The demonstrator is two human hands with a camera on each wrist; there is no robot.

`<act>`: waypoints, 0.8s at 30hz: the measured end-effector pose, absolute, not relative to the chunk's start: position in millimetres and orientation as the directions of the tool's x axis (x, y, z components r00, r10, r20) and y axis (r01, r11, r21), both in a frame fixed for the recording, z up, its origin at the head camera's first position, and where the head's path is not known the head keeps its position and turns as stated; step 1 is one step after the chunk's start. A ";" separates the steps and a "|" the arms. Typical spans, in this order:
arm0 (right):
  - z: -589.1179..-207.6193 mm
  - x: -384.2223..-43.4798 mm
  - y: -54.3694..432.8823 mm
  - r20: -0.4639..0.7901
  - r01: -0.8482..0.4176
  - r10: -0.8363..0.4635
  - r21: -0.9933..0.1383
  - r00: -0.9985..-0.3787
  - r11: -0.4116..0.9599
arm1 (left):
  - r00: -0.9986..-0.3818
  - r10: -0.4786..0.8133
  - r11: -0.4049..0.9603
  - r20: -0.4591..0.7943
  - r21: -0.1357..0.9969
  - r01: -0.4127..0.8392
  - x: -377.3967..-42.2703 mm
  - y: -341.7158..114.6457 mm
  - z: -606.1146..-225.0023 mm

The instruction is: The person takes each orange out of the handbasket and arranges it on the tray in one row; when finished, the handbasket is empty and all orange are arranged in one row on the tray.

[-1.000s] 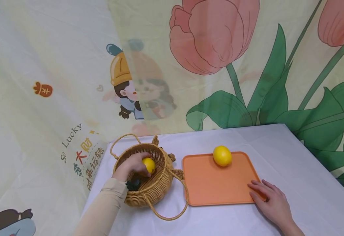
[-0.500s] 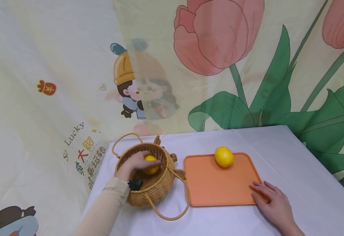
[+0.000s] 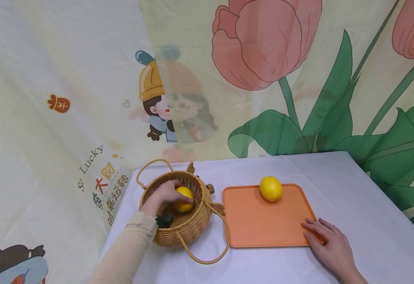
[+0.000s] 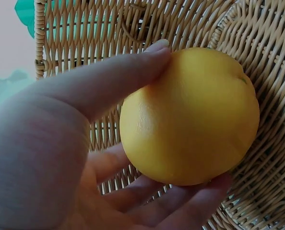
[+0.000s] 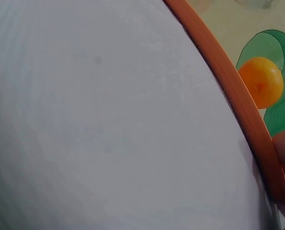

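Note:
My left hand (image 3: 167,194) reaches into the wicker basket (image 3: 187,236) and grips a round yellow citrus fruit (image 4: 195,120). In the left wrist view the thumb lies over its top and the fingers curl beneath, with woven wicker behind. A dark, nearly black object (image 3: 165,221) lies in the basket by the left wrist, partly hidden. On the right, my right hand (image 3: 329,242) rests on the near right corner of the orange tray (image 3: 263,221), fingers fairly straight over its rim. Another yellow citrus fruit (image 3: 271,188) sits at the tray's far edge.
A white cloth (image 3: 249,264) covers the table. One basket handle (image 3: 207,262) droops forward beside the tray, and the other handle (image 3: 150,162) stands at the back left. A printed curtain (image 3: 192,79) hangs close behind the table.
My left hand has shifted its hold on the fruit inside the basket, and more of the fruit shows. The right hand has stayed on the tray corner. The head view has drifted slightly.

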State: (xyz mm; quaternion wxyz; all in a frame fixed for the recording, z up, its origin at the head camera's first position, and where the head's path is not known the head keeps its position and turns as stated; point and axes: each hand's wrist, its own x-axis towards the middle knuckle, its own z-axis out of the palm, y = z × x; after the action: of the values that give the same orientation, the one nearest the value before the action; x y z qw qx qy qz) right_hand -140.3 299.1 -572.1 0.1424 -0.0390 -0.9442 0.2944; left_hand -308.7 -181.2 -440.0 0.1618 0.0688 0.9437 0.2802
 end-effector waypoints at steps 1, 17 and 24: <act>-572.3 -140.3 299.2 0.247 -0.011 0.157 -0.568 -0.956 0.823 | -0.934 0.231 0.829 -0.273 0.557 0.043 -308.6 -181.3 -440.4; -571.4 -140.3 298.6 0.245 -0.008 0.163 -0.574 -0.956 0.819 | -0.904 0.288 0.814 -0.316 0.578 0.057 -305.9 -180.6 -442.6; -571.8 -140.4 299.5 0.234 -0.004 0.159 -0.573 -0.959 0.819 | -0.903 0.277 0.819 -0.327 0.572 0.044 -306.7 -179.6 -444.9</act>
State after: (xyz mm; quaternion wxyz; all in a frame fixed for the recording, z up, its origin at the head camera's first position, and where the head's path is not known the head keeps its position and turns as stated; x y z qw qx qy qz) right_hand -140.4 299.5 -571.8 0.1372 -0.0411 -0.9438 0.2978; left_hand -306.7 -179.6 -444.9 0.2022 0.0863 0.9321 0.2878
